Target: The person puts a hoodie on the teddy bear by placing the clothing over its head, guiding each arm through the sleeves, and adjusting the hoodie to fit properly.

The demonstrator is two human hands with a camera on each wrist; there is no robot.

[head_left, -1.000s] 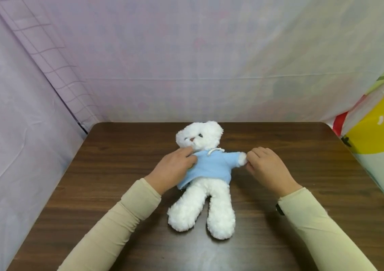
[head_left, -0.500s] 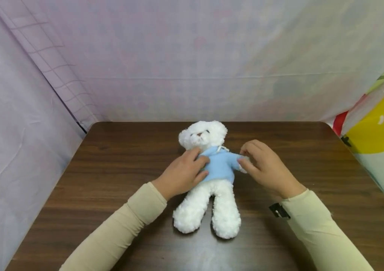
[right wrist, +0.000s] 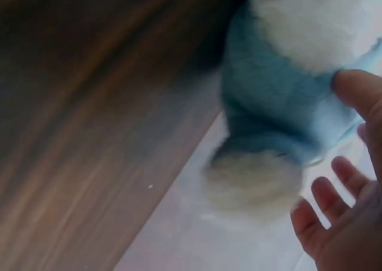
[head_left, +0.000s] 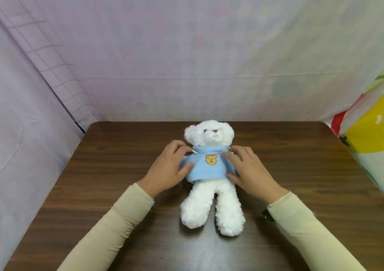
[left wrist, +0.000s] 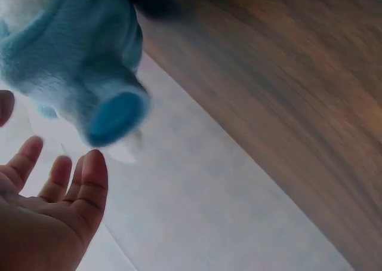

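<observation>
A white teddy bear [head_left: 197, 207] lies face up, its head towards the far edge. It wears a light blue hoodie [head_left: 205, 172] with a bear-face patch [head_left: 211, 159] on the chest. On its left side my left hand [head_left: 165, 169] is spread beside the sleeve. In the left wrist view that sleeve cuff [left wrist: 119, 119] gapes with no paw showing, and the fingers are loose around nothing. My right hand [head_left: 254, 173] lies at the other side, its thumb [right wrist: 355, 89] touching the hoodie's hem and its fingers apart. A furry paw [right wrist: 256, 184] sticks out of that sleeve.
The bear lies on a dark brown wooden table [head_left: 110, 210]. A pale patterned curtain [head_left: 178, 56] hangs behind the far edge, with another pale cloth on the left. A cloth with a yellow print [head_left: 378, 124] hangs at the right.
My right hand has let go of the bear's paw and moved left onto the hoodie. The bear has turned face up, showing its chest patch. My left hand has drawn back to the left.
</observation>
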